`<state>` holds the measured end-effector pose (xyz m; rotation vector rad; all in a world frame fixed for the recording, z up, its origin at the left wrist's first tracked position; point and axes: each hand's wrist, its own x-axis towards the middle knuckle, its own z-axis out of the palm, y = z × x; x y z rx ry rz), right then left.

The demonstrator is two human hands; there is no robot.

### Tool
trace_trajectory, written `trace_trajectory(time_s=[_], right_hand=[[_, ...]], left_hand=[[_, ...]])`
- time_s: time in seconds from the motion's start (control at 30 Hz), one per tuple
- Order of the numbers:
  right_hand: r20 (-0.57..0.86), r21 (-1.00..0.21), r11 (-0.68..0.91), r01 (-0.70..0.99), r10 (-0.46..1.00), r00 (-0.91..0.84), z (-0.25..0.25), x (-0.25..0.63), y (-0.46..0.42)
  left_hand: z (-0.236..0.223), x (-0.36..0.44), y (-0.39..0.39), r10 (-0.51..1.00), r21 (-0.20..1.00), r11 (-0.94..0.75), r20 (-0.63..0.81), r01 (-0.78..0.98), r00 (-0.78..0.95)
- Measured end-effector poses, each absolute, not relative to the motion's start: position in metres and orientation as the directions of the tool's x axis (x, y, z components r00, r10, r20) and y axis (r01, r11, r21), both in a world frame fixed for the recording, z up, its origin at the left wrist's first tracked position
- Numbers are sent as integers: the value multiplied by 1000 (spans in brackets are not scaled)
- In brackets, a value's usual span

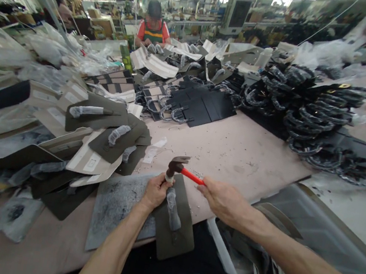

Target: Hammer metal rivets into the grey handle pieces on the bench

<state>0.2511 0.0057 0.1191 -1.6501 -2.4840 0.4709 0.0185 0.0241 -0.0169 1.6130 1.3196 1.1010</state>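
Observation:
A claw hammer (188, 171) with a red handle is in my right hand (220, 194), whose fingers are wrapped around the grip. Its dark head is at the top of a short upright punch (169, 177); whether they touch, I cannot tell. My left hand (156, 190) pinches this punch, and its lower end is hidden. Below is an olive panel (182, 242) with a plastic-wrapped handle (173, 210) along its middle. The panel lies partly over a scuffed grey slab (115, 205) and reaches past the table's front edge.
Similar olive panels (102, 119) lie heaped at left. Black panels (209, 106) spread across the back, and black wrapped handles (313, 112) pile up at right. Small bits dot the pinkish tabletop (237, 150). A person (154, 31) sits across the table. A grey bin (322, 226) stands at right.

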Motion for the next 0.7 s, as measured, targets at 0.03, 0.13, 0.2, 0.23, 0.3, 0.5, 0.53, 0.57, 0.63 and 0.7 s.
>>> trace_trajectory(time_s=[0.03,0.13,0.2,0.23,0.3,0.5,0.53,0.57,0.63,0.7], right_hand=[[-1,-358,352,865,926,-377,133,251,9],[337,-596,352,721,925,-173,177,245,13],[488,-735,379,562,872,50,187,238,9],[511,-756,393,523,854,98,182,236,6],[454,-710,380,593,891,-27,157,234,0],[-141,-266,297,917,929,-342,101,248,-1],[-137,-257,285,923,935,-327,104,250,1],[-120,-263,268,927,944,-307,109,250,2],[-72,-307,242,920,958,-276,116,247,2],[-9,-350,240,906,966,-259,118,243,0]], left_hand=[[-17,19,24,983,928,-177,152,327,101],[-16,19,24,980,924,-190,159,332,117],[-16,19,25,980,921,-191,161,338,115],[-16,19,25,980,921,-191,161,341,114],[-18,19,24,980,919,-192,162,345,114],[-18,20,21,984,919,-174,144,354,108],[-17,20,21,984,921,-172,144,349,105],[-16,21,21,984,923,-172,145,343,102],[-16,21,22,984,926,-170,143,338,103],[-16,21,22,984,925,-169,140,341,108]])
